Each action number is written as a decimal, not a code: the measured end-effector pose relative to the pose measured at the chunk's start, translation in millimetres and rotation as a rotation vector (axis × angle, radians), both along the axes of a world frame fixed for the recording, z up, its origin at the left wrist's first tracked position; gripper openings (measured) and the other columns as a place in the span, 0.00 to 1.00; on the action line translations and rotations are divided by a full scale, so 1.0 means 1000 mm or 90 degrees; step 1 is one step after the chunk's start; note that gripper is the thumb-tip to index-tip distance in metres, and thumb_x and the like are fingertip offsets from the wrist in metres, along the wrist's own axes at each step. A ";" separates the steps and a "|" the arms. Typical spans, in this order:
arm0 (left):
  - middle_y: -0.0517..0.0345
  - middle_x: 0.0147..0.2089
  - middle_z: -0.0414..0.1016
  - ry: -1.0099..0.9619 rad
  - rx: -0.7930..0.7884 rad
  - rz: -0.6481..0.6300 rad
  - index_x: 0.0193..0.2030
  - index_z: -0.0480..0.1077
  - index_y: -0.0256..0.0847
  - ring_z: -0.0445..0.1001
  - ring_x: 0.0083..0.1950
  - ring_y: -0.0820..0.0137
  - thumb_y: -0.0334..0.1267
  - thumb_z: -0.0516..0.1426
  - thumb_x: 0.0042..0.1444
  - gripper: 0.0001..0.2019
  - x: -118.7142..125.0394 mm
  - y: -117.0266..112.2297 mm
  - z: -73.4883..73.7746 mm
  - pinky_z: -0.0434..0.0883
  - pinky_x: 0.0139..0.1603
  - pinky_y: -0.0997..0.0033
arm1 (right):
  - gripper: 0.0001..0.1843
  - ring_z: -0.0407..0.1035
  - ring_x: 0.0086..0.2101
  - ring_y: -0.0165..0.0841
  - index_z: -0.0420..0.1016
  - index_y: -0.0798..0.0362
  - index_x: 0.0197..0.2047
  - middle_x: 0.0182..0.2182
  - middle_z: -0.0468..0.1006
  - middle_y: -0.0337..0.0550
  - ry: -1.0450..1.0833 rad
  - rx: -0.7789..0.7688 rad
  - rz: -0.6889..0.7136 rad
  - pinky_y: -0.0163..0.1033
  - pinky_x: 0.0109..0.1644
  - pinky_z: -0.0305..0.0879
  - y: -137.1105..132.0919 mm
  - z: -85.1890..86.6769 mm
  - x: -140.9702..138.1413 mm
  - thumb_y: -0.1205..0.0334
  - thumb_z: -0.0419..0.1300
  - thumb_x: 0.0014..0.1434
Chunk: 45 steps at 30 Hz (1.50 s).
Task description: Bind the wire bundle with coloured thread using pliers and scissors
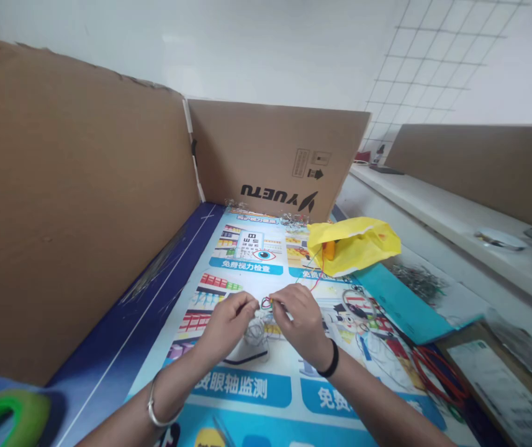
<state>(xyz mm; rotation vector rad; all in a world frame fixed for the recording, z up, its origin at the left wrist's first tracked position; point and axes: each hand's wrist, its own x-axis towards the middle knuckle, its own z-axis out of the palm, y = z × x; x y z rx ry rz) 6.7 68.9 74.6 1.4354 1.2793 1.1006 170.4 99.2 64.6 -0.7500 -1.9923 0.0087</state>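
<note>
My left hand (233, 318) is closed in a pinch above the printed mat. What lies between its fingertips is too small to make out. Close on its right, my right hand (297, 313) pinches a thin coloured cord (266, 303), which shows as a small red and green loop at the fingertips. Below and between the hands is a loose tangle of thin white cord (256, 333). Red and green strands (316, 284) run from behind my right hand up to an open yellow bag (363, 245), where an orange item (329, 250) shows.
Cardboard panels stand at the left (74, 205) and back (266, 155). To the right are a teal sheet (400, 304), a pile of thin metal pieces (417, 282) and a red cord coil (437, 375). A green-yellow ring-shaped object (28, 410) sits at lower left.
</note>
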 end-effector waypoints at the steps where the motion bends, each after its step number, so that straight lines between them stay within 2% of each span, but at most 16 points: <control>1: 0.58 0.24 0.69 -0.074 -0.086 -0.058 0.28 0.70 0.37 0.66 0.23 0.72 0.46 0.52 0.57 0.15 0.003 -0.001 -0.002 0.60 0.24 0.74 | 0.07 0.67 0.33 0.34 0.70 0.52 0.36 0.29 0.75 0.43 -0.007 0.006 0.000 0.43 0.39 0.63 -0.002 -0.001 0.003 0.72 0.54 0.58; 4: 0.54 0.26 0.72 -0.322 -0.281 -0.160 0.30 0.71 0.34 0.70 0.26 0.70 0.53 0.53 0.56 0.20 0.013 -0.005 -0.011 0.63 0.25 0.74 | 0.07 0.67 0.34 0.35 0.70 0.52 0.38 0.30 0.76 0.44 -0.063 0.048 0.021 0.44 0.40 0.63 -0.011 -0.007 0.010 0.71 0.54 0.58; 7: 0.57 0.26 0.71 -0.489 -0.346 -0.127 0.31 0.70 0.35 0.70 0.27 0.72 0.48 0.60 0.51 0.16 0.019 -0.009 -0.017 0.66 0.29 0.73 | 0.09 0.68 0.38 0.35 0.71 0.51 0.42 0.34 0.77 0.44 -0.179 0.111 0.050 0.44 0.42 0.63 -0.022 -0.009 0.016 0.70 0.55 0.59; 12: 0.64 0.21 0.62 -0.487 -0.339 -0.131 0.24 0.66 0.34 0.60 0.22 0.80 0.42 0.65 0.46 0.15 0.021 -0.013 -0.021 0.57 0.24 0.79 | 0.11 0.68 0.42 0.35 0.72 0.52 0.44 0.37 0.79 0.43 -0.320 0.193 0.088 0.44 0.44 0.62 -0.032 -0.008 0.027 0.71 0.52 0.61; 16: 0.64 0.23 0.64 -0.499 -0.328 -0.126 0.25 0.65 0.35 0.61 0.23 0.79 0.44 0.65 0.45 0.16 0.022 -0.011 -0.023 0.59 0.27 0.78 | 0.15 0.67 0.43 0.34 0.71 0.49 0.49 0.42 0.78 0.44 -0.302 0.178 0.118 0.43 0.46 0.63 -0.035 -0.013 0.036 0.70 0.51 0.62; 19: 0.63 0.24 0.65 -0.516 -0.301 -0.109 0.29 0.65 0.36 0.62 0.24 0.78 0.45 0.63 0.49 0.15 0.021 -0.009 -0.023 0.61 0.27 0.77 | 0.12 0.69 0.38 0.35 0.72 0.49 0.46 0.36 0.78 0.44 -0.172 0.049 0.101 0.43 0.43 0.64 -0.035 -0.022 0.041 0.69 0.54 0.60; 21: 0.65 0.23 0.62 -0.508 -0.297 -0.104 0.30 0.64 0.37 0.57 0.20 0.80 0.45 0.61 0.52 0.14 0.020 -0.009 -0.021 0.57 0.21 0.79 | 0.08 0.69 0.34 0.33 0.73 0.51 0.40 0.32 0.77 0.43 -0.056 -0.121 0.085 0.41 0.40 0.65 -0.034 -0.025 0.041 0.67 0.53 0.61; 23: 0.67 0.21 0.59 -0.476 -0.300 -0.125 0.30 0.63 0.37 0.51 0.18 0.82 0.45 0.59 0.53 0.14 0.020 -0.010 -0.019 0.50 0.18 0.81 | 0.12 0.69 0.33 0.32 0.73 0.52 0.35 0.30 0.75 0.42 0.025 -0.317 0.097 0.38 0.38 0.65 -0.031 -0.026 0.037 0.63 0.49 0.64; 27: 0.68 0.19 0.58 -0.321 -0.326 -0.215 0.30 0.64 0.38 0.50 0.15 0.82 0.49 0.58 0.53 0.15 0.022 -0.015 -0.017 0.49 0.14 0.81 | 0.18 0.68 0.30 0.31 0.70 0.53 0.30 0.26 0.72 0.39 0.215 -0.666 0.253 0.36 0.36 0.66 -0.025 -0.021 0.017 0.49 0.50 0.63; 29: 0.68 0.19 0.59 -0.239 -0.321 -0.220 0.29 0.64 0.38 0.52 0.14 0.81 0.52 0.58 0.51 0.18 0.024 -0.016 -0.018 0.51 0.13 0.80 | 0.16 0.66 0.25 0.28 0.70 0.54 0.32 0.26 0.72 0.39 0.365 -0.835 0.335 0.34 0.30 0.65 -0.019 -0.019 0.008 0.49 0.54 0.60; 31: 0.68 0.17 0.57 -0.183 -0.310 -0.225 0.28 0.65 0.38 0.52 0.13 0.81 0.54 0.57 0.50 0.19 0.024 -0.016 -0.020 0.49 0.12 0.80 | 0.13 0.66 0.23 0.28 0.68 0.54 0.31 0.24 0.72 0.38 0.502 -0.942 0.341 0.34 0.28 0.64 -0.006 -0.018 0.006 0.52 0.59 0.57; 34: 0.69 0.16 0.56 -0.184 -0.297 -0.240 0.27 0.63 0.38 0.51 0.13 0.82 0.53 0.56 0.53 0.18 0.024 -0.014 -0.024 0.49 0.13 0.81 | 0.09 0.65 0.21 0.27 0.67 0.54 0.32 0.19 0.67 0.33 0.621 -0.945 0.246 0.35 0.30 0.67 0.028 -0.019 0.018 0.56 0.56 0.60; 36: 0.69 0.16 0.55 -0.223 -0.290 -0.273 0.28 0.63 0.38 0.50 0.13 0.81 0.52 0.55 0.54 0.18 0.023 -0.011 -0.027 0.50 0.14 0.81 | 0.09 0.67 0.24 0.27 0.68 0.54 0.39 0.26 0.71 0.36 0.642 -0.930 0.179 0.35 0.31 0.68 0.057 -0.019 0.033 0.58 0.53 0.63; 39: 0.69 0.17 0.54 -0.249 -0.279 -0.304 0.29 0.63 0.38 0.51 0.14 0.81 0.52 0.55 0.54 0.17 0.020 -0.006 -0.032 0.50 0.15 0.80 | 0.16 0.70 0.41 0.35 0.66 0.56 0.51 0.46 0.71 0.46 0.645 -0.929 0.093 0.45 0.43 0.69 0.098 -0.020 0.056 0.58 0.55 0.63; 42: 0.68 0.17 0.55 -0.219 -0.259 -0.308 0.27 0.61 0.38 0.52 0.14 0.81 0.52 0.55 0.55 0.18 0.016 -0.002 -0.034 0.50 0.16 0.80 | 0.17 0.69 0.44 0.37 0.66 0.56 0.53 0.49 0.69 0.47 0.632 -0.920 0.035 0.47 0.46 0.68 0.123 -0.021 0.075 0.58 0.56 0.62; 45: 0.69 0.18 0.55 -0.245 -0.268 -0.292 0.26 0.59 0.39 0.51 0.14 0.82 0.51 0.56 0.55 0.18 0.012 0.000 -0.031 0.50 0.16 0.80 | 0.17 0.69 0.44 0.36 0.66 0.55 0.52 0.49 0.69 0.47 0.609 -0.889 0.019 0.47 0.46 0.68 0.132 -0.019 0.092 0.58 0.55 0.62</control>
